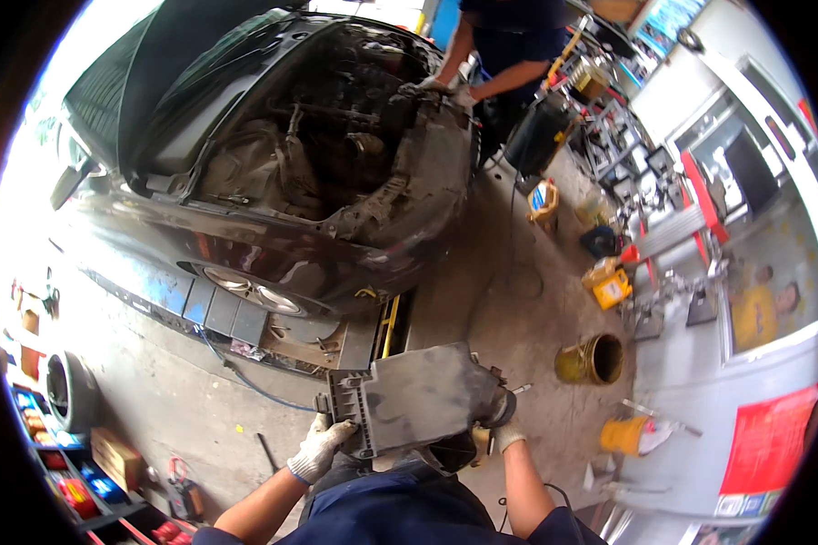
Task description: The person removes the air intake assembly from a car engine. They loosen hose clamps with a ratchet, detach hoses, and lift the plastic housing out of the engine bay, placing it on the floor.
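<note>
In front of my body I carry a dusty, dark grey air filter housing (418,400) with a ribbed left edge and a round black outlet on the right. My left hand (320,447), in a whitish knit glove, is closed round its left edge, thumb on top. At the outlet side, my gloved right hand (509,434) supports the housing; its fingers are mostly hidden behind it. Ahead stands a dark car (282,245), hood raised, with its engine bay (336,145) exposed and partly stripped.
A co-worker (509,54) leans over the car's front, gloved hands on it. On the floor to the right are a grimy bucket (591,361), a yellow container (606,283) and a yellow tub (623,436). A tyre (68,391) and a hose (245,380) lie left.
</note>
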### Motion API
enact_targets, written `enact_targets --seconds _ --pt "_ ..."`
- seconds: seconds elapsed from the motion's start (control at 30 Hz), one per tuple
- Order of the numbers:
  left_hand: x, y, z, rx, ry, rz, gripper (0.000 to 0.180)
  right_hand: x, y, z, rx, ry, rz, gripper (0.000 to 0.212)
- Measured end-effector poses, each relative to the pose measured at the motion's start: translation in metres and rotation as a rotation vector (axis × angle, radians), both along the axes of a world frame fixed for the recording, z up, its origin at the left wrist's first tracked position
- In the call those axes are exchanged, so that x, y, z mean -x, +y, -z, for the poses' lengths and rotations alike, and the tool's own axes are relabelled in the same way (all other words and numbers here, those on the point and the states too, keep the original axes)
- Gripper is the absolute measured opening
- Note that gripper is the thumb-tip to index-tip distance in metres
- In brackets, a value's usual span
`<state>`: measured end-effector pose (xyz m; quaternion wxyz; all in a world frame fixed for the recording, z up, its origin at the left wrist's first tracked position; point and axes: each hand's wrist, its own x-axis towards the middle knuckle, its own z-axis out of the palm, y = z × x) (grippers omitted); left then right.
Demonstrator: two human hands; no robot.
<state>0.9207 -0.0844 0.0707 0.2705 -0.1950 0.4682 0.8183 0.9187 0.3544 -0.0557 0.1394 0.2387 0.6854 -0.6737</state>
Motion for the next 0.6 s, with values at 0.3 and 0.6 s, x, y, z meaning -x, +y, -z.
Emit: enact_targets --seconds 0.3,0.6 --pt "0.004 0.04 0.0 0.132 -0.103 0.368 0.024 -0.142 -0.008 0.028 -0.028 -0.03 0.375 0.032" --pt "0.066 0.112 0.011 0.047 -0.008 0.738 0.065 -0.153 0.035 0.004 -0.122 -0.258 0.599 0.04"
